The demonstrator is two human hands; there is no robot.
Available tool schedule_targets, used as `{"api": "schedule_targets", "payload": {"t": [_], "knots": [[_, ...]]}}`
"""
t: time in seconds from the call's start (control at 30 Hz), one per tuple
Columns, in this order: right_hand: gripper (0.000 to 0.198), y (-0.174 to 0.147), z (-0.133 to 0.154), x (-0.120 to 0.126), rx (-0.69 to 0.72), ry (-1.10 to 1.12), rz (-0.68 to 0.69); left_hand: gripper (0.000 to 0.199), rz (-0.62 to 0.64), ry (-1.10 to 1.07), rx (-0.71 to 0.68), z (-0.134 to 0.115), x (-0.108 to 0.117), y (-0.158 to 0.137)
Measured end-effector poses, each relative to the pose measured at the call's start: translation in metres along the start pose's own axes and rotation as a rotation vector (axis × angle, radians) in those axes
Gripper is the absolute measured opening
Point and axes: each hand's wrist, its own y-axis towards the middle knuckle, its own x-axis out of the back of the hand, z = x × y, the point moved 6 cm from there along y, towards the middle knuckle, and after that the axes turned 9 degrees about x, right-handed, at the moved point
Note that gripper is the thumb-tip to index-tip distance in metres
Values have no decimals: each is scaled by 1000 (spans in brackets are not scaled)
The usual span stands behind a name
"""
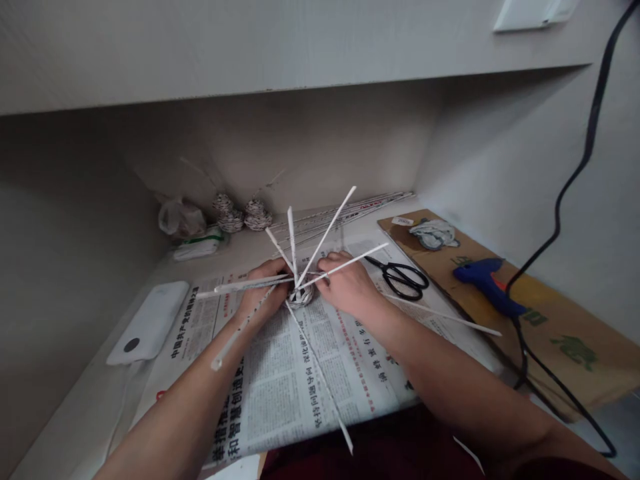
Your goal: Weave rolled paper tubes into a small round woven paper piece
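A small round weaving of rolled newspaper (pixel 301 298) sits between my hands over the newspaper sheet (pixel 280 373). Several white paper sticks (pixel 327 230) radiate from it upward, to the sides and toward me. My left hand (pixel 265 287) is closed against its left side, with a paper stick lying across the fingers. On the other side, my right hand (pixel 345 280) curls its fingers at the weaving's upper right, close to a thin strand. My hands and the sticks partly hide the weaving, and the fingertips are hard to make out.
Black scissors (pixel 400 277) lie right of my right hand. A blue glue gun (pixel 490 287) with a black cord and a crumpled plastic bag (pixel 434 235) rest on cardboard (pixel 505 333). Behind are woven gourd shapes (pixel 259 215) and loose paper sticks (pixel 345 212). A white device (pixel 149 323) lies left.
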Motion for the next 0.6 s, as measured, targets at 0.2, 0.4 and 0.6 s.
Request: {"api": "schedule_targets", "payload": {"t": [0.2, 0.4, 0.6], "knots": [[21, 2, 1, -5, -37, 210, 66, 17, 30, -33, -58, -1, -5, -2], [22, 2, -4, -15, -130, 221, 106, 10, 81, -132, 32, 0, -5, 1], [21, 1, -5, -19, -133, 336, 49, 11, 115, -116, 108, 8, 0, 6]]}}
